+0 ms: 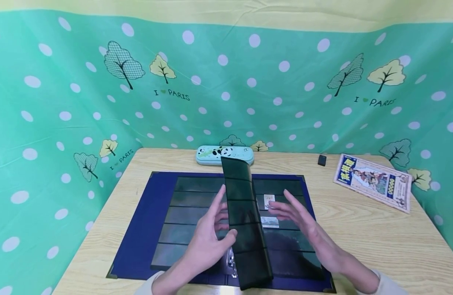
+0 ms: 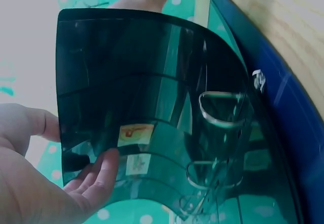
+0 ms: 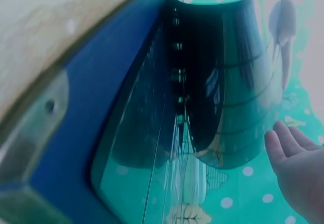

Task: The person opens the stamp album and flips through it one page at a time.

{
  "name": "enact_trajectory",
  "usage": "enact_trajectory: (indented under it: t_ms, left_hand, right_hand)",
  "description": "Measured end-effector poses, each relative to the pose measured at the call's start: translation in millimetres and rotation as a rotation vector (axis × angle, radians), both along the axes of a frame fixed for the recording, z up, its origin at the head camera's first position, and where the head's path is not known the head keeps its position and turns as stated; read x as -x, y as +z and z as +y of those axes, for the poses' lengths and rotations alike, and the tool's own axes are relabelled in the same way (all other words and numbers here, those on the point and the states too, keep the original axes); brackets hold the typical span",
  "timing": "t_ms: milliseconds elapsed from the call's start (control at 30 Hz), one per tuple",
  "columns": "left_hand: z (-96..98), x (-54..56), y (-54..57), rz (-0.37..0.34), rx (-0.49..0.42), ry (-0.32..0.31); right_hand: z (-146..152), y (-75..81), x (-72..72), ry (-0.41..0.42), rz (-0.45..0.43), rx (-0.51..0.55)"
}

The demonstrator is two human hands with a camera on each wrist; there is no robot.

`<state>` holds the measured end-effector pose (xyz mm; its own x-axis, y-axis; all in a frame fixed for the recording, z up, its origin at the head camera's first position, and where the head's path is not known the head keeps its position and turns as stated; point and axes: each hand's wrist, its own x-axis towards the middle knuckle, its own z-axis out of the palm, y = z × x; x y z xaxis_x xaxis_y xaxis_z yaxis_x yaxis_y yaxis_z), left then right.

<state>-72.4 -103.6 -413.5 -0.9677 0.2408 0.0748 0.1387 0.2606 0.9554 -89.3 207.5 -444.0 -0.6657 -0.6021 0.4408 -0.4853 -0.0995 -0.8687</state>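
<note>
A blue stamp album point(image 1: 135, 229) lies spread on the table, with black strip-pocket pages on both sides. One black album page point(image 1: 244, 221) stands up from the binder rings, bowed. My left hand point(image 1: 211, 235) holds its free edge, thumb on one face and fingers behind the other. Seen from the left wrist, the fingers point(image 2: 96, 183) lie against the glossy face, which shows two stamps reflected or through it. On the right-hand page are a small stamp point(image 1: 269, 200) and a wider stamp point(image 1: 269, 222). My right hand point(image 1: 311, 231) hovers over that page, fingers extended, holding nothing.
A light blue panda pencil case point(image 1: 224, 155) lies behind the album. Toward the back right are a small black object point(image 1: 322, 160) and a pink printed booklet point(image 1: 374, 182). Metal corners point(image 3: 30, 127) cap the album cover. A green dotted cloth point(image 1: 226, 82) hangs around the table.
</note>
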Motion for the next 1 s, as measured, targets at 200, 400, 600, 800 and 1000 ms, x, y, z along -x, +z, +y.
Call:
enact_trajectory:
  t_ms: [200,400,600,800,1000]
  left_hand:
    - [-10.5,2.0,3.1,0.016,0.004,0.048]
    - [-24.9,4.7,6.8,0.006,-0.006,0.09]
    - [-43.7,12.6,7.3,-0.005,-0.039,0.097]
    - [-61.5,24.1,1.3,-0.027,-0.072,0.068]
    - [-76.2,27.8,-7.9,-0.063,-0.067,0.068]
  right_hand:
    - [7.4,-0.7,4.7,-0.102,0.023,-0.028]
    - [18.8,-10.5,14.0,-0.198,0.023,-0.087]
    - [29.9,-19.8,21.8,-0.255,0.0,-0.143]
    - [38.2,-26.0,27.3,-0.328,-0.005,-0.2]
    - [46.3,-34.4,33.1,-0.442,-0.017,-0.346]
